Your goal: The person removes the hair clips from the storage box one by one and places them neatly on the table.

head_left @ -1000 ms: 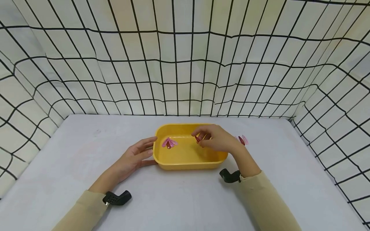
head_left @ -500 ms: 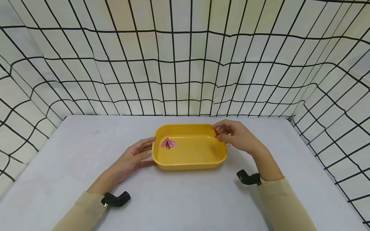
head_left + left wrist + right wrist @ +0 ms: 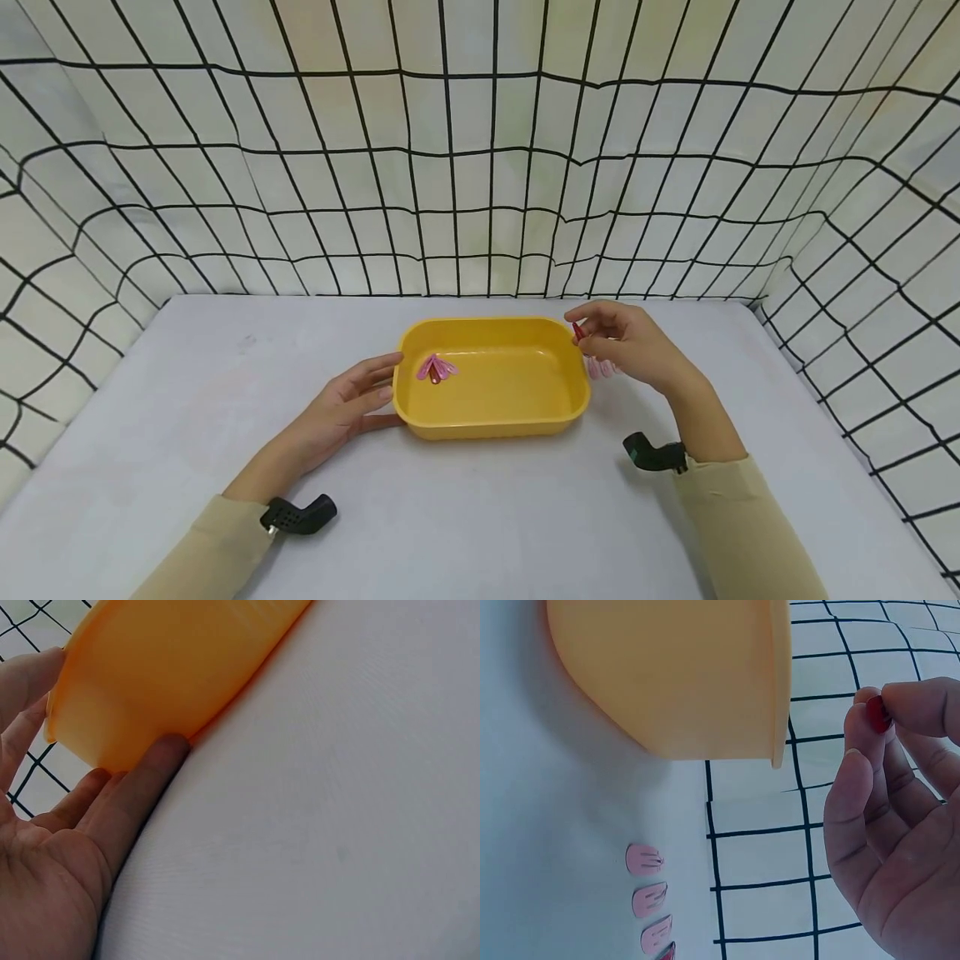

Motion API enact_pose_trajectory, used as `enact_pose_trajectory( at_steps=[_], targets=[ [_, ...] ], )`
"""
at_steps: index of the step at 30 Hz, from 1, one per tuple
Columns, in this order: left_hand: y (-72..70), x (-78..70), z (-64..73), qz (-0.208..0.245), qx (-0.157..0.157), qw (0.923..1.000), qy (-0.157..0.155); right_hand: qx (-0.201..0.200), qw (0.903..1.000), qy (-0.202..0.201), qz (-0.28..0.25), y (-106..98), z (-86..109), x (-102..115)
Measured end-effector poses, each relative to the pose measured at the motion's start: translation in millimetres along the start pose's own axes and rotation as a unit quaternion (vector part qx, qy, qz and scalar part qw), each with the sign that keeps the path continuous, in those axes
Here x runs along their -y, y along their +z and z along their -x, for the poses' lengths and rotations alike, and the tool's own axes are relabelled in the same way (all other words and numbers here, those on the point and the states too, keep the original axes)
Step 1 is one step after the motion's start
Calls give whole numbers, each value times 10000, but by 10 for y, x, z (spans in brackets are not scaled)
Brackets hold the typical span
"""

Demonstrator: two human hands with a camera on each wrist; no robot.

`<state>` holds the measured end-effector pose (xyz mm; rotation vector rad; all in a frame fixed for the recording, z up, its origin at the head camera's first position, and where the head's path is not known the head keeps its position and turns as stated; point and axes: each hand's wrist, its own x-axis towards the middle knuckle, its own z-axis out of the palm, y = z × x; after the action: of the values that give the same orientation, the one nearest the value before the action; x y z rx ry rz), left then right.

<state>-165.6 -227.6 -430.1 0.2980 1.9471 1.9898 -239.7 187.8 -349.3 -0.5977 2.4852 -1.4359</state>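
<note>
A yellow plastic tray point(image 3: 491, 429) stands on the table in the head view. My left hand point(image 3: 341, 412) rests at its left end, fingertips against the rim and thumb low on the wall; the left wrist view shows the fingers fairly straight. Just past the tray's right rim, my right hand point(image 3: 633, 346) pinches a red snap hair clip point(image 3: 878, 714) between thumb and fingers. Several pink hair clips point(image 3: 644, 859) lie in a row on the table below that hand, with part of a red one at the frame edge. Inside the tray, pink and red clips point(image 3: 436, 368) are fanned out at the left.
A white cloth covers the table point(image 3: 480, 517). White panels with a black grid net point(image 3: 472, 183) enclose its back and both sides. Each wrist carries a small black camera.
My right hand, pinching the red hair clip, has moved right from over the tray to beyond its right rim. The left hand has stayed at the tray's left end.
</note>
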Motion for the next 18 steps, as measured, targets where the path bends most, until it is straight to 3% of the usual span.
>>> enact_pose_trajectory(
  at_steps=[18],
  targets=[
    [7, -8, -1, -46, -19, 10000, 0, -358, 9989, 294, -80, -174, 42, -156]
  ],
)
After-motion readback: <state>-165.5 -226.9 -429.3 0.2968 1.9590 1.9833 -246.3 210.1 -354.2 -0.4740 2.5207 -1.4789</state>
